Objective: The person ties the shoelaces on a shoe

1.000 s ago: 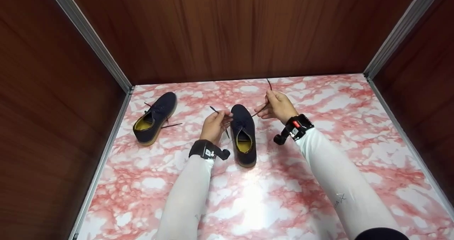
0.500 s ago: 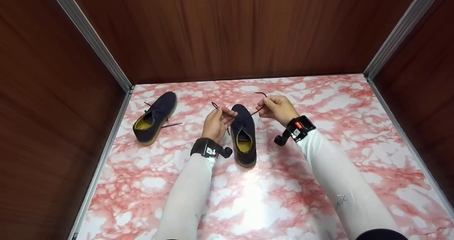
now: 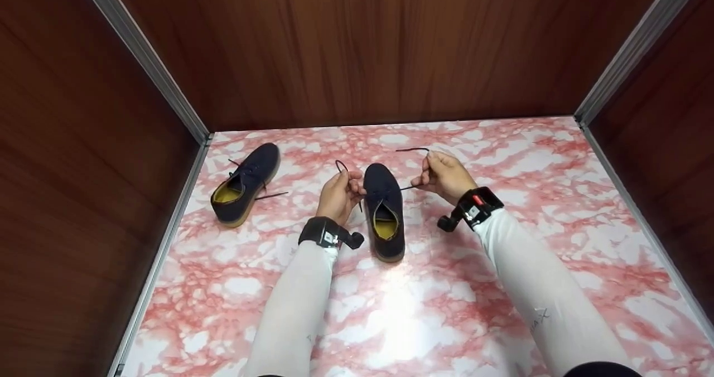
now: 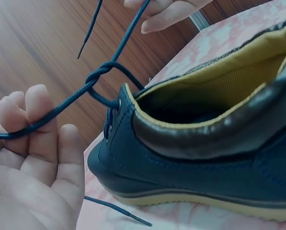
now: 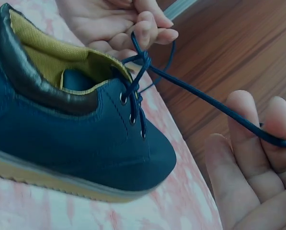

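A navy lace-up shoe (image 3: 379, 177) with a yellow lining lies between my hands, its toe pointing away from me. On its left side, my left hand (image 3: 336, 196) holds one end of the dark blue shoelace (image 4: 61, 106), which arcs up above the fingers. My right hand (image 3: 449, 176) grips the other end of the lace on the right, and a free tip sticks out leftward past the thumb. Both wrist views show the two ends crossed and twisted together in a loose knot (image 5: 145, 60) over the top eyelets.
A matching navy shoe (image 3: 262, 159) sits to the left with its laces hanging untied. Pink and white marbled surface (image 3: 474, 288) lies underneath everything. Brown wood-look panels (image 3: 385, 48) with grey metal edging (image 3: 630, 48) stand at the back and both sides.
The lace tip above my right hand has swung from pointing away to pointing left. That hand has shifted slightly right and nearer. The lace at my left hand now bends into an arc.
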`<state>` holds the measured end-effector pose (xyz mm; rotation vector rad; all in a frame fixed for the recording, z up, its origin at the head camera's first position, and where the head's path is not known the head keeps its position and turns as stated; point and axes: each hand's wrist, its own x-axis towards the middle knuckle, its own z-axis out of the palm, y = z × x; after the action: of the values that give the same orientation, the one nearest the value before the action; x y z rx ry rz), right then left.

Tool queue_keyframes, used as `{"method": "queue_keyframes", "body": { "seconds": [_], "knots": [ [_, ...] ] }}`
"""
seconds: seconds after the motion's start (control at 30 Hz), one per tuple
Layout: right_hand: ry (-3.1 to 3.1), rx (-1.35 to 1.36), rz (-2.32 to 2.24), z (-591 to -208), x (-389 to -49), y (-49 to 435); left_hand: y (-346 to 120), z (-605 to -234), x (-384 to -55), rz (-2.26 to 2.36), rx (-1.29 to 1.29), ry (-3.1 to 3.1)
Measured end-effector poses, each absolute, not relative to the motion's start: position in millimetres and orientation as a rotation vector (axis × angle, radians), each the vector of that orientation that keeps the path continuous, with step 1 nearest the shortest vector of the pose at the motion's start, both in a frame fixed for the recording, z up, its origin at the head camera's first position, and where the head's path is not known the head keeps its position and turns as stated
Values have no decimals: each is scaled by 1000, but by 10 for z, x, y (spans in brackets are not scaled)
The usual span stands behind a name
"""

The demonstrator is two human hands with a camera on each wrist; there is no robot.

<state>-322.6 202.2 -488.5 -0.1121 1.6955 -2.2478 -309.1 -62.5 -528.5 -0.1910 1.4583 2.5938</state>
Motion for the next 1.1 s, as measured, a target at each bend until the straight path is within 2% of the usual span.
{"method": "queue_keyframes", "body": {
  "seconds": [0.3, 0.77, 1.1],
  "knots": [
    [1844, -5, -2188, -4842, -3187, 2121, -715, -5349, -3124, 2557, -263, 1581],
    [2029, 29, -1983, -5015, -3166, 2232, -824, -5492, -3089, 2433, -347, 1759],
    [2116, 13, -1975, -5177, -3208, 2212, -835, -5703, -3037, 2491, -374, 1550]
  ]
}}
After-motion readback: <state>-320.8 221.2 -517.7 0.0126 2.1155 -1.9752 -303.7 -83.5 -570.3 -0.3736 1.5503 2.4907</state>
